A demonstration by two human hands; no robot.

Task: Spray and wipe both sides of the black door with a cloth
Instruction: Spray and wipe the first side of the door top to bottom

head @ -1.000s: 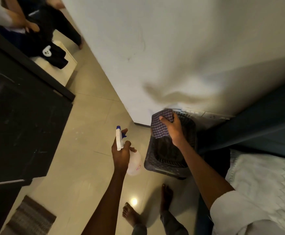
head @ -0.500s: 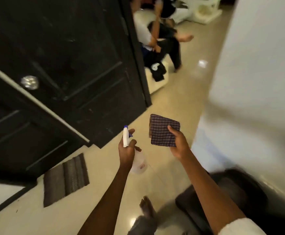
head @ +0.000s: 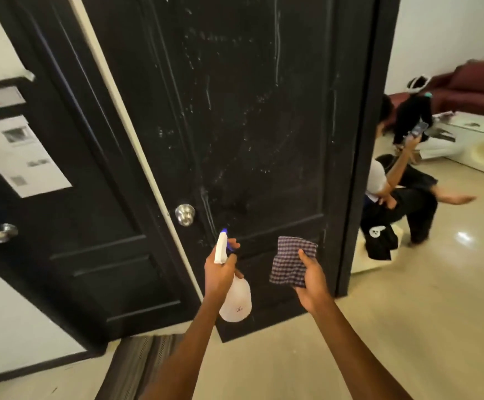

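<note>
- Black door stands ajar straight ahead of both hands, long axis vertical, face already streaked with white droplets and runs.
- Far left: second dark door with paper notices, own knob; striped mat on the floor below.
- Silver knob sits up-left of the bottle nozzle.
- Left hand wraps the spray bottle neck, finger at the trigger, nozzle aimed at the door's lower panel.
- Right hand pinches a folded checked cloth, held up near the door, apparently not touching.
- Both hands look about equally near; my read: wiping comes next, working upward.
- Right: a seated person beyond the door edge.
</note>
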